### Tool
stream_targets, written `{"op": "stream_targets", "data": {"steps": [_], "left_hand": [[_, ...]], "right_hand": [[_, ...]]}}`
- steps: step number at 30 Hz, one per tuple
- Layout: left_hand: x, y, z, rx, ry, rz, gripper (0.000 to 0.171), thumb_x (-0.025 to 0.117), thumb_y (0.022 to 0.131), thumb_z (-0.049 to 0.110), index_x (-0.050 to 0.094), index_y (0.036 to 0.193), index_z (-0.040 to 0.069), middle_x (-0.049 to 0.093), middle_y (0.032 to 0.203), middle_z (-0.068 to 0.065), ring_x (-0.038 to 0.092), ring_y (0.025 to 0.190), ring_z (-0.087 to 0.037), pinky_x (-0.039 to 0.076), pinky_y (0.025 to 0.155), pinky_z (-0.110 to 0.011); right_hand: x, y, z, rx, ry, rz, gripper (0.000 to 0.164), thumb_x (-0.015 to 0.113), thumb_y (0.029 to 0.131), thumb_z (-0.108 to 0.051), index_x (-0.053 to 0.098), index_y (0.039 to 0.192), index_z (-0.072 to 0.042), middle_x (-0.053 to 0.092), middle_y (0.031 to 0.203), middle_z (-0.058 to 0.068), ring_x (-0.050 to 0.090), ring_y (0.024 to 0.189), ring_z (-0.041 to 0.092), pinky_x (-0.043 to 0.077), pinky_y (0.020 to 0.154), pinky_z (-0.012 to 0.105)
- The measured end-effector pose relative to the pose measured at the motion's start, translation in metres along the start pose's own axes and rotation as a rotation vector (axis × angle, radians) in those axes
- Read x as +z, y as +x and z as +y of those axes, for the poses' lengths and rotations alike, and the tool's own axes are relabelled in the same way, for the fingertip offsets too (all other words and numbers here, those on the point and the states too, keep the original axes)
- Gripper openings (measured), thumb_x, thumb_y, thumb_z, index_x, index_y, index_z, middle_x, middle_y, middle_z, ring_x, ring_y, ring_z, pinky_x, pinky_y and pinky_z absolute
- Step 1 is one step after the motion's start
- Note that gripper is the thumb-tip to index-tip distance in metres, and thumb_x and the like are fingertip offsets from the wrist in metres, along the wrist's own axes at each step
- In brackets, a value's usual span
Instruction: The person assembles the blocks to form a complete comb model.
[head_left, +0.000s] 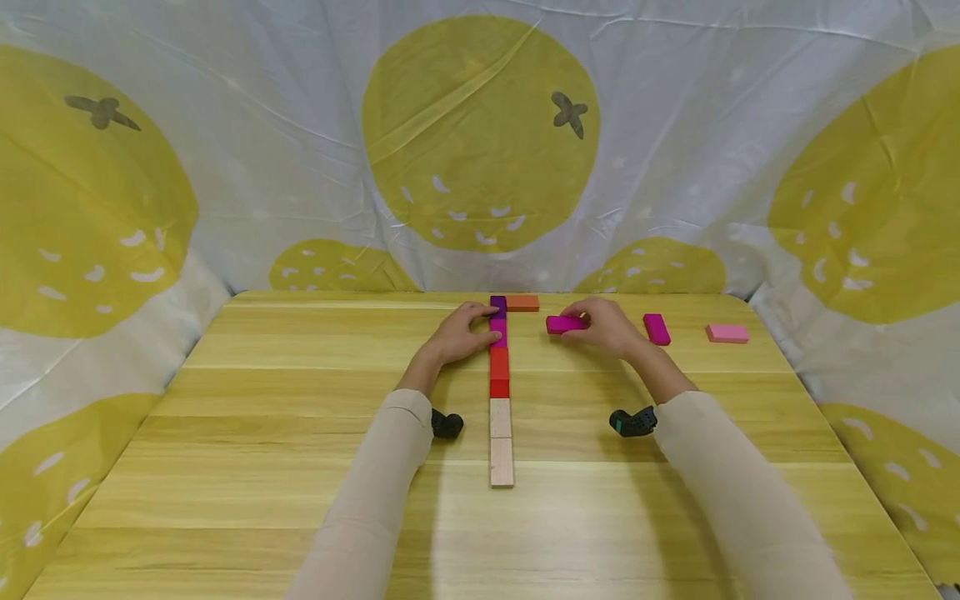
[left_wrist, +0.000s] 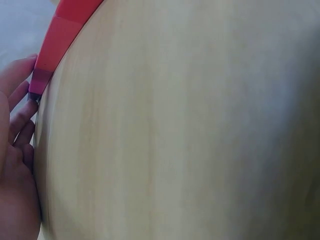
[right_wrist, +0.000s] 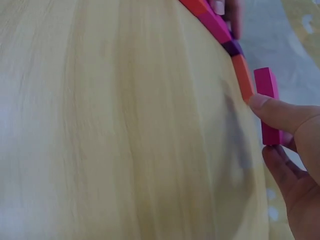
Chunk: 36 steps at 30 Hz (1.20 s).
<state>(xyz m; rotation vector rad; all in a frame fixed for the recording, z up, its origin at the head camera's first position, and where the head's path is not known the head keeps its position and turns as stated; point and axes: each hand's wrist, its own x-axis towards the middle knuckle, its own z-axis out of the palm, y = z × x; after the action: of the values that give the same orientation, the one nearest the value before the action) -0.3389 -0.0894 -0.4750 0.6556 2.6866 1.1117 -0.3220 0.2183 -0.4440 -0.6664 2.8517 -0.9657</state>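
A single-file row of blocks runs down the middle of the table in the head view: a purple block (head_left: 498,307) at the far end, a magenta block (head_left: 498,332), a red stretch (head_left: 499,372), then two plain wooden blocks (head_left: 501,461). Against the left side of the purple and magenta blocks rest the index finger and thumb of my left hand (head_left: 463,332). My right hand (head_left: 603,327) pinches another magenta block (head_left: 564,325) between thumb and fingers, right of the row. In the right wrist view, this held block (right_wrist: 266,85) overlaps the far table edge. An orange block (head_left: 522,303) extends rightward from the purple one.
Farther right lie a loose magenta block (head_left: 657,329) and a pink block (head_left: 727,334). The wooden table (head_left: 262,467) ends at a fruit-patterned cloth (head_left: 660,150) behind. Dark wrist devices (head_left: 633,422) stick out beneath both sleeves.
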Motion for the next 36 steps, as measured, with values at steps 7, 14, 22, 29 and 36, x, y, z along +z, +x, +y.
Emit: {"op": "stream_targets", "data": {"steps": [7,14,22,29,36], "left_hand": [[0.000,-0.001,0.001,0.006,0.007,-0.001,0.057,0.071,0.099,0.029,0.056,0.151,0.010,0.049,0.150,-0.014,0.043,0.141,-0.032,0.031,0.118,-0.044],[-0.001,-0.001,0.000,0.005,0.007,0.009,0.057,0.071,0.099,0.029,0.056,0.150,0.010,0.049,0.150,-0.014,0.043,0.141,-0.032,0.031,0.118,-0.044],[0.000,0.000,-0.001,-0.002,0.004,0.009,0.056,0.071,0.099,0.030,0.056,0.150,0.011,0.049,0.149,-0.013,0.043,0.141,-0.031,0.031,0.118,-0.044],[0.000,0.001,-0.001,-0.008,0.013,0.003,0.056,0.070,0.100,0.030,0.056,0.151,0.012,0.048,0.150,-0.012,0.042,0.141,-0.031,0.031,0.118,-0.044],[0.000,0.001,-0.001,-0.004,0.006,0.003,0.057,0.070,0.100,0.030,0.055,0.151,0.012,0.048,0.150,-0.013,0.043,0.140,-0.030,0.032,0.117,-0.044]], "right_hand": [[0.019,0.012,-0.008,0.024,0.006,0.047,0.037,0.083,0.090,-0.016,0.074,0.122,0.001,0.069,0.119,0.018,0.062,0.104,0.033,0.051,0.092,0.046],[0.034,0.023,-0.014,0.045,0.008,0.073,0.037,0.080,0.093,-0.016,0.072,0.124,0.004,0.068,0.123,0.021,0.059,0.116,0.034,0.048,0.100,0.046],[0.045,0.031,-0.022,0.052,0.012,0.099,0.032,0.080,0.094,-0.016,0.075,0.121,0.001,0.070,0.117,0.017,0.060,0.111,0.032,0.048,0.098,0.045],[0.051,0.034,-0.025,0.062,0.007,0.117,0.033,0.082,0.091,-0.015,0.075,0.118,0.002,0.071,0.113,0.017,0.061,0.107,0.032,0.049,0.095,0.045],[0.055,0.041,-0.029,0.078,0.003,0.119,0.032,0.083,0.090,-0.017,0.076,0.117,0.001,0.072,0.110,0.016,0.062,0.102,0.031,0.050,0.091,0.043]]}}
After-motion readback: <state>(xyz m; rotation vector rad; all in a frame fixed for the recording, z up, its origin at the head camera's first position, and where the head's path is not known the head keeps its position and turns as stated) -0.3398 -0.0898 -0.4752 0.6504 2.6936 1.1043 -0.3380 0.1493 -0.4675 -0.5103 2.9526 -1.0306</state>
